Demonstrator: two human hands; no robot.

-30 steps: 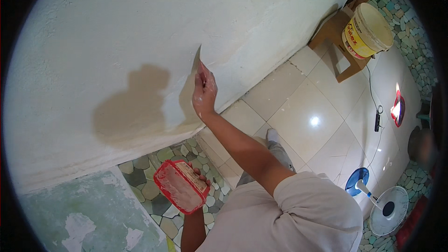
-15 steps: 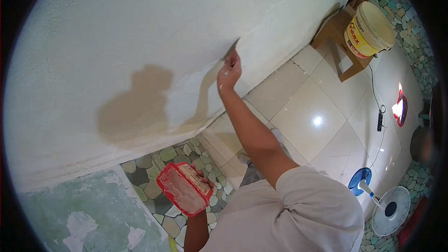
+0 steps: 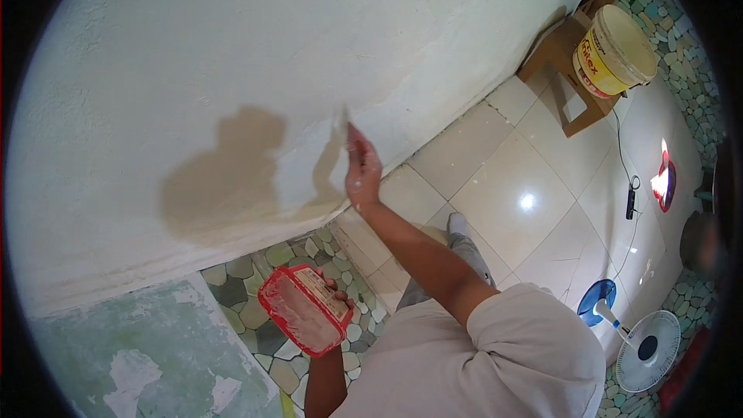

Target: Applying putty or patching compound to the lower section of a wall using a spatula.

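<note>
My right hand (image 3: 361,172) is shut on a thin putty knife (image 3: 347,118), held at the white plastered wall (image 3: 248,39) just above its foot; the blade is smeared by motion, so I cannot tell whether it touches the plaster. There is pale residue on my fingers. Lower down, my left hand (image 3: 338,294) grips a red rectangular plastic tub (image 3: 303,310) with pale pinkish-white paste inside. The tub is tilted toward me, over the pebble-patterned floor.
A paint bucket (image 3: 607,54) sits on a brown stool (image 3: 576,120) at upper right. On the tiles (image 3: 487,170) lie a cable with a black power strip (image 3: 630,205) and a glaring red object (image 3: 662,182). A fan (image 3: 646,348) stands lower right. A worn green board (image 3: 124,348) is lower left.
My right hand with the knife went up and rightward along the wall, then has come back down and leftward. The left hand and tub have barely moved.
</note>
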